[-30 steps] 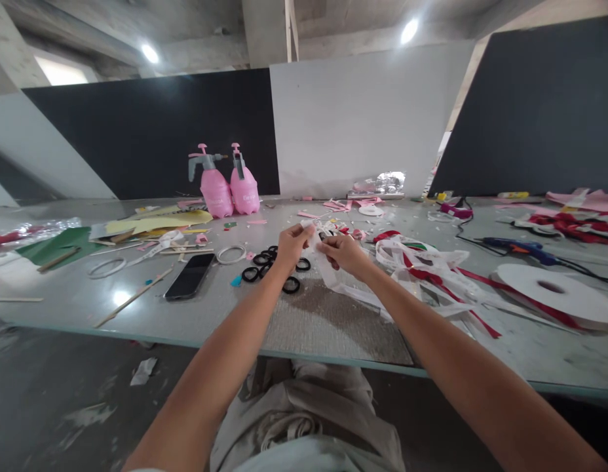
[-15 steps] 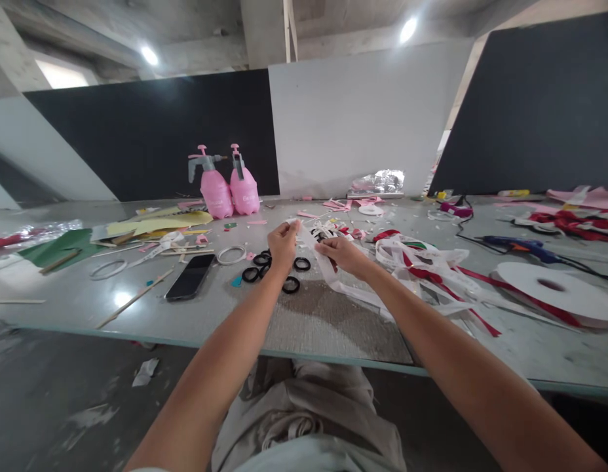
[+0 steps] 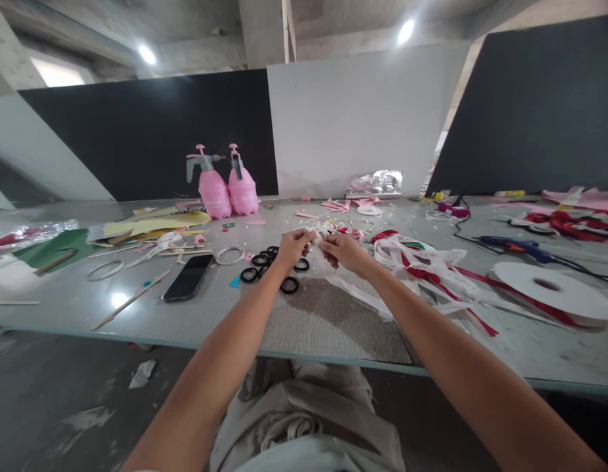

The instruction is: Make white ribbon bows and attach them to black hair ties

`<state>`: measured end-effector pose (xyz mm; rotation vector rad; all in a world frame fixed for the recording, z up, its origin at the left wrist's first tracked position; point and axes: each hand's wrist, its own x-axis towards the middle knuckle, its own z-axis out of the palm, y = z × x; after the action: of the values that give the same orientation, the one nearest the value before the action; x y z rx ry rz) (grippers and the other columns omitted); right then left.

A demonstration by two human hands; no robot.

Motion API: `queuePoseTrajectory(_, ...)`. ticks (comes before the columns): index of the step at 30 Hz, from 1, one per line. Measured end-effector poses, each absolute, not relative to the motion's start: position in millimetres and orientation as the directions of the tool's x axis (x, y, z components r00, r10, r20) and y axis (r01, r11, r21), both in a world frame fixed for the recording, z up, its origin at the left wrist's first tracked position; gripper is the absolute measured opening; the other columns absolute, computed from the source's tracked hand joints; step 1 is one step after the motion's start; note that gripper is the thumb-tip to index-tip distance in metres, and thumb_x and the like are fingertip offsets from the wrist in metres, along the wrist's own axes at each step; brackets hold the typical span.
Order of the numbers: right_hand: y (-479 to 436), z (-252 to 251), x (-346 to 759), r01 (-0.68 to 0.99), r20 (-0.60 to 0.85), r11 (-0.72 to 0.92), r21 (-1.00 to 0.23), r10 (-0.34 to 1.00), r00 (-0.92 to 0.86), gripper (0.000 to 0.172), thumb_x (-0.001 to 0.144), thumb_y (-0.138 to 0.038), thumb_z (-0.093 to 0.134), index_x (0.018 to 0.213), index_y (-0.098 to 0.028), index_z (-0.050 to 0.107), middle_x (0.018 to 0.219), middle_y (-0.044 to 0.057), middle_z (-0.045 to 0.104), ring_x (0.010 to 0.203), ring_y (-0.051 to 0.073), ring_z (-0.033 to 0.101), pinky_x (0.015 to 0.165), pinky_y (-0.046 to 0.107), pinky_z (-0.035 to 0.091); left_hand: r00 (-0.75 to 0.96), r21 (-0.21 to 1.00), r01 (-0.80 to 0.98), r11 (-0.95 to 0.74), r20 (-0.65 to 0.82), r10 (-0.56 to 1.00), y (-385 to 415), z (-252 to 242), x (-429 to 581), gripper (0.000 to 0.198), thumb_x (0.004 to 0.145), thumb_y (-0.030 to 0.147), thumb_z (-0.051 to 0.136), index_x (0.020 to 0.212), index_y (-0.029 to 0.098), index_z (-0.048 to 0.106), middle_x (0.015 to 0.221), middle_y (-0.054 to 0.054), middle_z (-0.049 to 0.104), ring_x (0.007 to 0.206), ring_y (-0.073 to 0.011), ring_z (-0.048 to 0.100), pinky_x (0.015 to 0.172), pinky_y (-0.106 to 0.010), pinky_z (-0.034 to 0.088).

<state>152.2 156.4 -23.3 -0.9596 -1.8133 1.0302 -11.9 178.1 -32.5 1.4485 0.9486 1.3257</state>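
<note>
Drawn closer than moments earlier, my left hand (image 3: 294,249) and right hand (image 3: 344,252) pinched white ribbon (image 3: 356,293), its tail by my right forearm (image 3: 441,344) liable to snag.

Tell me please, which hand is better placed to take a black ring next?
The left hand, probably: it is closer to the black rings. The right hand is farther from them. Both hands hold white ribbon, so neither is free.
</note>
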Motion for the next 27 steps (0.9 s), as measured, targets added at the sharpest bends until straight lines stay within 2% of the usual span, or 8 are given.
queuePoseTrajectory(3,155,-22,153,0.179,0.286,0.373,-0.91,0.88,-0.378,0.032,0.079,-0.044,0.06,0.063,-0.018,0.052,0.045,-0.005,0.048,0.038,0.007,0.042,0.04,0.02,0.035,0.139,0.971,-0.087,-0.221,0.232,0.963,176,-31,-13,0.04,0.071,0.054,0.066,0.068,0.015,0.057,0.058,0.001,0.049,0.047,-0.0064,0.044,0.044,-0.019,0.034)
queuePoseTrajectory(7,158,-22,154,0.152,0.345,0.387,-0.909,0.906,-0.244,0.032,0.078,-0.046,0.061,0.065,-0.017,0.053,0.05,-0.003,0.052,0.038,0.006,0.042,0.038,0.02,0.035,0.323,0.983,-0.078,-0.168,0.185,0.928,170,-27,-12,0.046,0.069,0.06,0.065,0.077,0.014,0.062,0.069,-0.003,0.058,0.053,-0.0084,0.049,0.046,-0.02,0.038)
queuePoseTrajectory(11,161,-22,156,0.15,0.377,0.404,-0.902,0.909,-0.179,0.033,0.078,-0.047,0.06,0.067,-0.017,0.054,0.054,-0.002,0.055,0.036,0.005,0.039,0.036,0.021,0.034,0.349,0.963,0.012,-0.268,0.247,0.904,170,-27,-11,0.045,0.064,0.057,0.071,0.07,0.013,0.063,0.062,0.0,0.052,0.055,-0.0075,0.047,0.054,-0.021,0.039)
queuePoseTrajectory(14,164,-24,156,0.256,0.389,0.416,-0.872,0.909,-0.152,0.029,0.079,-0.045,0.058,0.07,-0.017,0.054,0.056,-0.001,0.057,0.035,0.006,0.04,0.037,0.022,0.033,0.312,0.95,0.019,-0.31,0.289,0.905,173,-30,-10,0.044,0.064,0.056,0.072,0.069,0.013,0.065,0.06,0.001,0.052,0.055,-0.0068,0.044,0.056,-0.021,0.037)
queuePoseTrajectory(18,163,-25,158,0.442,0.52,0.499,-0.746,0.85,-0.082,0.022,0.078,-0.039,0.059,0.078,-0.017,0.057,0.064,0.001,0.061,0.05,0.01,0.05,0.05,0.023,0.037,0.259,0.948,0.016,-0.319,0.304,0.917,175,-32,-9,0.042,0.063,0.054,0.073,0.073,0.013,0.068,0.062,0.001,0.053,0.055,-0.0065,0.042,0.055,-0.021,0.035)
queuePoseTrajectory(22,156,-21,161,0.566,0.662,0.58,-0.586,0.746,-0.078,0.027,0.08,-0.034,0.058,0.102,-0.018,0.06,0.072,0.002,0.063,0.06,0.013,0.053,0.061,0.025,0.038,0.233,0.944,0.006,-0.33,0.32,0.918,176,-33,-9,0.043,0.063,0.054,0.074,0.073,0.013,0.068,0.06,0.002,0.051,0.054,-0.0064,0.041,0.054,-0.021,0.034)
queuePoseTrajectory(27,152,-15,164,0.638,0.723,0.637,-0.433,0.668,-0.176,0.02,0.084,-0.026,0.051,0.093,-0.018,0.068,0.078,0.005,0.066,0.066,0.015,0.055,0.066,0.026,0.038,0.252,0.941,0.012,-0.338,0.325,0.912,176,-33,-9,0.043,0.064,0.055,0.073,0.075,0.014,0.068,0.061,0.002,0.052,0.054,-0.0069,0.041,0.055,-0.021,0.034)
